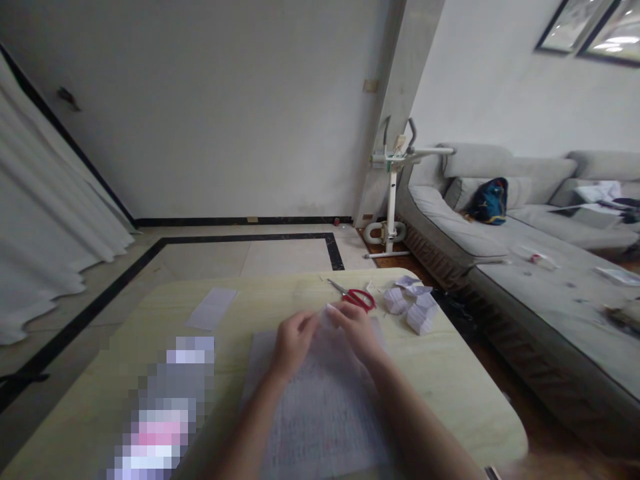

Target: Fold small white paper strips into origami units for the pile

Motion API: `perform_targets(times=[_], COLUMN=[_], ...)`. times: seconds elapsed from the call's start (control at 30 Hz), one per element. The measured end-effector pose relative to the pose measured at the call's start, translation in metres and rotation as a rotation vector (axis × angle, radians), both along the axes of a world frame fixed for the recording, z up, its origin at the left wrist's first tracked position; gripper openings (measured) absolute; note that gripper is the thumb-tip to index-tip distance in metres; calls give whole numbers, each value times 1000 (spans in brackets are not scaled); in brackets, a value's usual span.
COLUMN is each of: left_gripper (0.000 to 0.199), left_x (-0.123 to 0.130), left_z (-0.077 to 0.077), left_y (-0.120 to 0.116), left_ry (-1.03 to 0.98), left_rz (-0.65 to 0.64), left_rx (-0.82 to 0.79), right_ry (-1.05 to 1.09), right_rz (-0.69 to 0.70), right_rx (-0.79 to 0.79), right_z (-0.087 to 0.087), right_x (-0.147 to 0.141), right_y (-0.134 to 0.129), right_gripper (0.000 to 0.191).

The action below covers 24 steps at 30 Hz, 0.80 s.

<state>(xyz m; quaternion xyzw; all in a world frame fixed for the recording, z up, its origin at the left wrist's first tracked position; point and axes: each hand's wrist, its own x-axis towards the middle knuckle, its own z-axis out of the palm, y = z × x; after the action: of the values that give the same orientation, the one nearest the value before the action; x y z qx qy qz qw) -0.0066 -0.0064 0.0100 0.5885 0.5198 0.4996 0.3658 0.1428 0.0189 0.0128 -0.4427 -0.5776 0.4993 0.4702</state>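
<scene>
My left hand and my right hand meet above the middle of the table, fingers closed on a small piece of white paper. Most of that piece is hidden by the fingers, and its folds are too blurred to make out. Beneath my hands and forearms lies a large sheet of paper covered in writing with some red marks. Red-handled scissors rest just beyond my right hand, with several folded white paper pieces to their right.
The pale wooden table has rounded corners. At its far left lies a white paper piece; nearer, a pixelated patch hides something. Beyond are a grey sofa with a blue backpack, a white exercise machine and a curtain.
</scene>
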Motion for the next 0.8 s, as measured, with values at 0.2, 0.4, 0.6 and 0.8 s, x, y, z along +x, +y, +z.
perform_targets(times=[0.2,0.4,0.6,0.8], left_gripper=[30,31,31,32], left_x=[-1,3,2,-1], left_z=[1,-3,-1,4], left_y=[0,0,-1,-1], left_ry=[19,-8,-17,-47], left_rz=[29,-46,-18,-17], left_rx=[2,-54,-48,-73], right_ry=[18,-23,-14,-38], right_rz=[-2,9,20,56], right_rx=[-112,-5,-20,-79], right_z=[-7,-5,-6,-6], right_x=[0,-1,-3,-1], right_y=[2,1,-1,-2], right_gripper=[34,33,32,36])
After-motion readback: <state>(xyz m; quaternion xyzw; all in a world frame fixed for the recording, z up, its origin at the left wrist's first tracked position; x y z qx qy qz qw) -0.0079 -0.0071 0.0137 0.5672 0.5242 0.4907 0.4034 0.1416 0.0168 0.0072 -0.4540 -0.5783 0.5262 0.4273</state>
